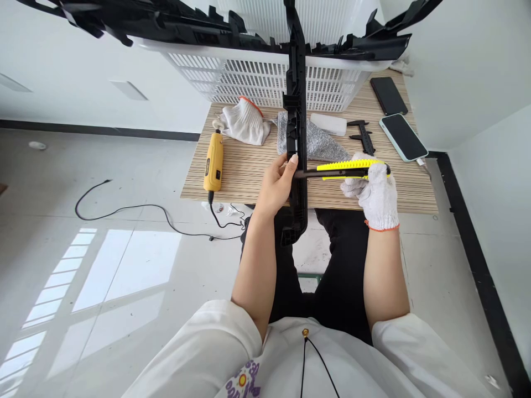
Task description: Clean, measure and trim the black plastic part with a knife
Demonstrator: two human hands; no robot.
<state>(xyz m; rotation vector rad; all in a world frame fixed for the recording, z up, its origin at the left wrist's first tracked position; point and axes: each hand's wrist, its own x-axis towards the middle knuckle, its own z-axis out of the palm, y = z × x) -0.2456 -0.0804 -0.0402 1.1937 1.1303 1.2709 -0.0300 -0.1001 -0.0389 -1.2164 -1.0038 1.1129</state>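
Observation:
A long black plastic part [297,110] stands lengthwise in front of me, its near end over my lap and its far end up by the basket. My bare left hand [277,185] is closed round its left side near the middle. My right hand [376,193], in a white knit glove, grips a yellow utility knife [348,167]. The knife's blade points left and touches the part's right edge, just by my left fingertips.
On the striped wooden table [249,171] lie a yellow rotary tool [214,160] with a cord, a white glove [244,122], a grey cloth [319,142], a white block [328,124], a black caliper [363,136] and two phones [396,119]. A white basket [257,77] holds more black parts.

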